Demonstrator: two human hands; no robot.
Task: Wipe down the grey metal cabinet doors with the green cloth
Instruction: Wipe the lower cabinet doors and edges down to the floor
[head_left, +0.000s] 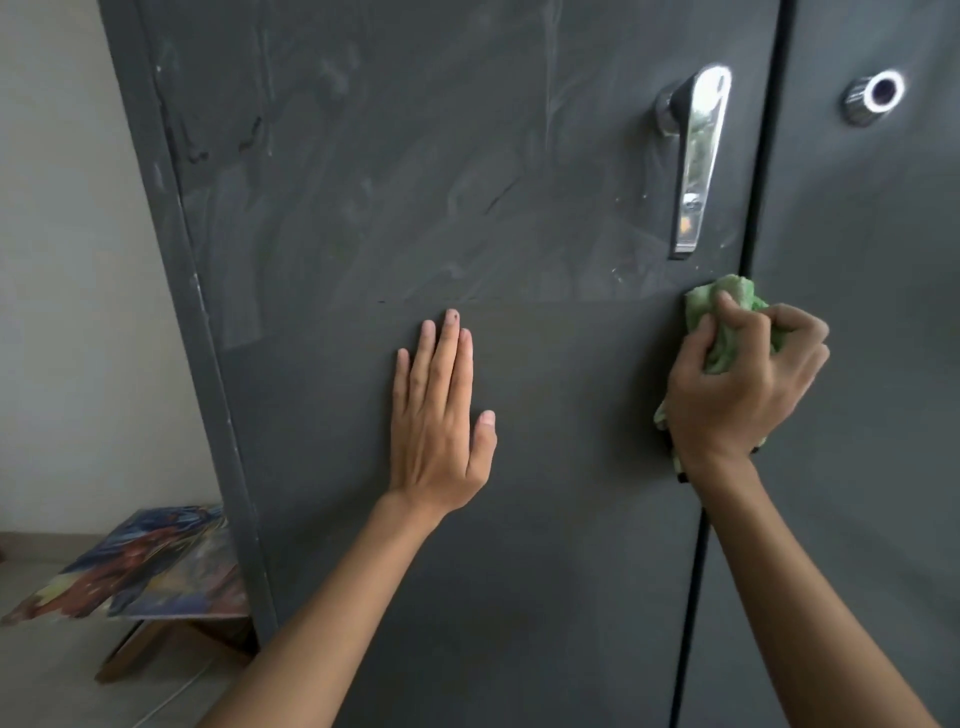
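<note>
Matt grey metal door (519, 519), streaky above; glossy chrome handle (698, 161); soft green cloth (727, 332)

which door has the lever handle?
The left door: a chrome lever handle hangs near its right edge. The right door has only a round chrome lock.

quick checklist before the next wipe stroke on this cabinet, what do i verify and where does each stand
1. Grip: the green cloth is bunched in the right hand: ok.
2. Contact: the cloth sits on the left door, at its right edge by the gap: ok.
3. Brace: the left hand lies flat on that door, fingers straight: ok.
4. Clearance: the chrome lever handle is just above the cloth, apart from it: ok.
5. Upper part of the left door streak-free: not ok, smears and scuffs show.
6. Wiped state of the right door: cannot tell, only part is in view.
</note>
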